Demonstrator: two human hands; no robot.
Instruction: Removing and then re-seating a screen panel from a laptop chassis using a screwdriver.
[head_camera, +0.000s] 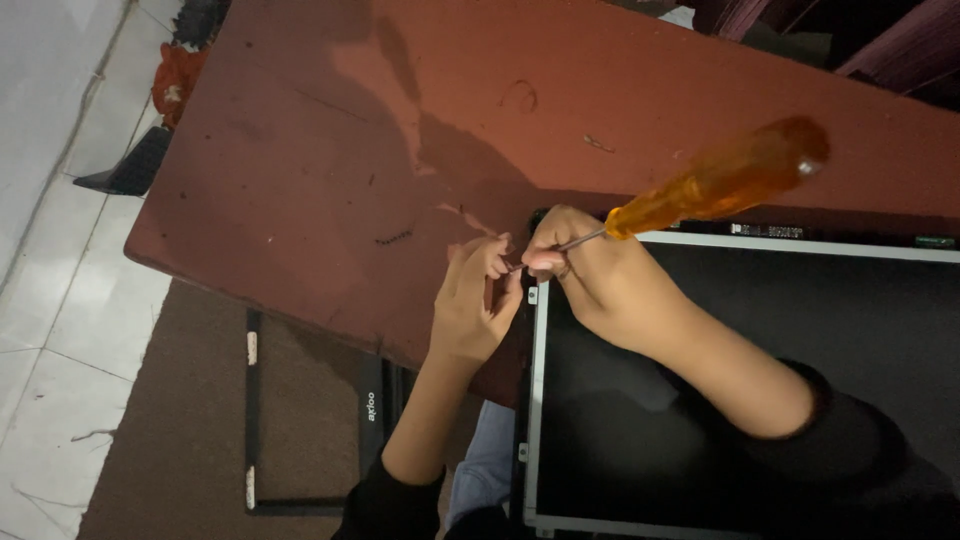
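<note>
— Dark sleeves fill the bottom edge, nearest the lens; from them both forearms run up toward the panel's corner. What is the right hand (590, 275) doing?

— It is closed around the metal shaft of a screwdriver (715, 182). The orange handle sticks out toward 2 o'clock, and the tip points down at the top-left corner of the display panel (760, 400).

— And the left hand (478, 305)?

— It sits just beside the right, at its 9 o'clock, fingers curled together near the tip. Whether it pinches a screw or only steadies the blade I cannot tell; the spot is too small and dim.

— Where does the panel lie?

— Flat on the reddish table (330, 150), with its silver frame edge hanging over the near side and its dark face up. A black bezel frame (300, 420) lies on the brown mat at 7 o'clock.

— What could go wrong?

— I judge the tip could slip off the tiny fastener, since the hand grips the shaft rather than the handle. A slip could scratch the screen or jab the left fingers. A freed screw could also roll off onto the floor.
</note>
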